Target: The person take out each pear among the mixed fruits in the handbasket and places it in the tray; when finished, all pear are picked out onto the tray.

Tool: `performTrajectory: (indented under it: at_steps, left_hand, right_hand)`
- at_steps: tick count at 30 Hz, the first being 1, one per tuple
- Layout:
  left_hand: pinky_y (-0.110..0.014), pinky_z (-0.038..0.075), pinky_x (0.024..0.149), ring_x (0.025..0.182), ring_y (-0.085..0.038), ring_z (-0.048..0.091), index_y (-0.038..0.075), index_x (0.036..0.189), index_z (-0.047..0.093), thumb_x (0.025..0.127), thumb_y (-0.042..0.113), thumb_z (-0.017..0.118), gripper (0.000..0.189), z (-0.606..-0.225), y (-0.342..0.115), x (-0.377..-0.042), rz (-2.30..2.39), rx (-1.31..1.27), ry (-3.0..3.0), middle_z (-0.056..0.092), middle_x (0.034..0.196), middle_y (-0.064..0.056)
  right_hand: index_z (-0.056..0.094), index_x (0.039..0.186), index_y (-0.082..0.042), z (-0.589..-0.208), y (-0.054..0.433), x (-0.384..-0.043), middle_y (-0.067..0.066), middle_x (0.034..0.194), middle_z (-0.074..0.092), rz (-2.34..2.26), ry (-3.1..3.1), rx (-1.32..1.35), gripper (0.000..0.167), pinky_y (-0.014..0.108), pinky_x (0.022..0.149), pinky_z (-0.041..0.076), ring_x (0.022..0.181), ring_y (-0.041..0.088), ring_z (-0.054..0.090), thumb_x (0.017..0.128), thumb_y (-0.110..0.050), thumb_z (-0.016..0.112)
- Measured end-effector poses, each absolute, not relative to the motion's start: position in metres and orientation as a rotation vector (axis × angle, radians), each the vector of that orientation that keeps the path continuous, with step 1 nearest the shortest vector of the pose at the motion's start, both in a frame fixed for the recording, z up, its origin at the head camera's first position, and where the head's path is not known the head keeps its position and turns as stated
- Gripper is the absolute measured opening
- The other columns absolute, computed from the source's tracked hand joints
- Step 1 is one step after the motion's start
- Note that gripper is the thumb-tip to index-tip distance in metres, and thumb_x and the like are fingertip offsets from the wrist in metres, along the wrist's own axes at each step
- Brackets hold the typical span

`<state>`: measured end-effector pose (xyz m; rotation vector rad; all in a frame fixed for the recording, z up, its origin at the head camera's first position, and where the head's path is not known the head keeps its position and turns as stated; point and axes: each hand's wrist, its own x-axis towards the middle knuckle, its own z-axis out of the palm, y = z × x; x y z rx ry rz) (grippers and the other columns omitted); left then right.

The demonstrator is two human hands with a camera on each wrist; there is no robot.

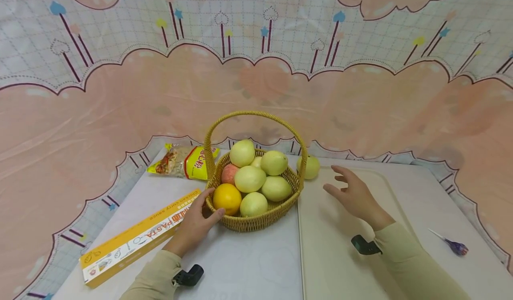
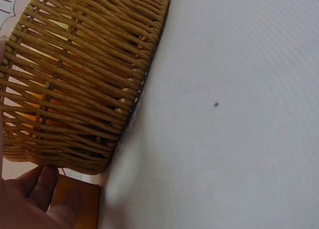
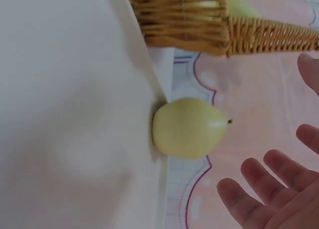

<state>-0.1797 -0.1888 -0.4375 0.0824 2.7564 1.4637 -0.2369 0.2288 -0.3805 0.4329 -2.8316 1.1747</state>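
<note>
A woven basket (image 1: 256, 223) with a tall handle is filled with several pale green pears (image 1: 250, 178), an orange (image 1: 227, 199) and a partly hidden reddish fruit (image 1: 230, 174). My left hand (image 1: 195, 223) holds its near left side, thumb at the front rim and fingers around the side; the basket wall (image 2: 84, 74) fills much of the left wrist view. One more pear (image 3: 189, 128) sits outside, just right of the basket and partly behind the handle in the head view. Above the tray, my right hand (image 1: 356, 195) is spread in the air near that pear, holding nothing.
A beige tray (image 1: 332, 264) lies right of the basket, with a wrapped lollipop (image 1: 456, 247) beyond it. On the left are a yellow pasta box (image 1: 140, 237) and a yellow-and-clear food packet (image 1: 180, 162). A patterned cloth (image 1: 256, 86) hangs behind the table.
</note>
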Motion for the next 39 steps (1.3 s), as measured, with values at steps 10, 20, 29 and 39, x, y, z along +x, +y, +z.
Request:
performTrajectory:
  at_steps: [10,20,29,39]
  left_hand:
    - [-0.058,0.017,0.118,0.148,-0.039,0.019,0.015,0.157,0.028,0.095,0.053,0.063,0.081,-0.438,-0.189,-0.181,1.464,0.072,2.762,0.023,0.162,-0.018]
    - [-0.058,0.017,0.118,0.148,-0.039,0.019,0.014,0.157,0.028,0.095,0.052,0.063,0.08,-0.439,-0.19,-0.18,1.475,0.074,2.758,0.022,0.162,-0.019]
    - [-0.056,0.018,0.118,0.148,-0.039,0.02,0.014,0.157,0.028,0.096,0.048,0.064,0.078,-0.437,-0.189,-0.178,1.494,0.085,2.741,0.023,0.162,-0.019]
    - [-0.056,0.018,0.118,0.148,-0.039,0.02,0.012,0.157,0.028,0.096,0.047,0.064,0.078,-0.435,-0.188,-0.178,1.469,0.096,2.76,0.024,0.161,-0.02]
  right_hand:
    - [0.044,0.146,0.0,-0.372,0.203,-0.211,0.02,0.146,0.047,1.178,-2.71,0.64,0.063,0.055,0.098,0.049,0.128,0.039,0.05,0.095,-0.025,0.072]
    - [0.052,0.137,0.001,-0.372,0.166,-0.205,0.017,0.136,0.056,1.165,-2.526,0.96,0.058,0.055,0.091,0.052,0.122,0.038,0.054,0.087,-0.012,0.078]
    - [0.052,0.138,0.004,-0.381,0.135,-0.215,0.016,0.137,0.056,1.158,-2.554,1.066,0.06,0.053,0.093,0.05,0.122,0.035,0.054,0.089,-0.02,0.078]
    - [0.053,0.137,0.002,-0.386,0.11,-0.225,0.017,0.135,0.056,1.246,-2.649,1.153,0.058,0.053,0.1,0.047,0.118,0.034,0.056,0.092,-0.027,0.075]
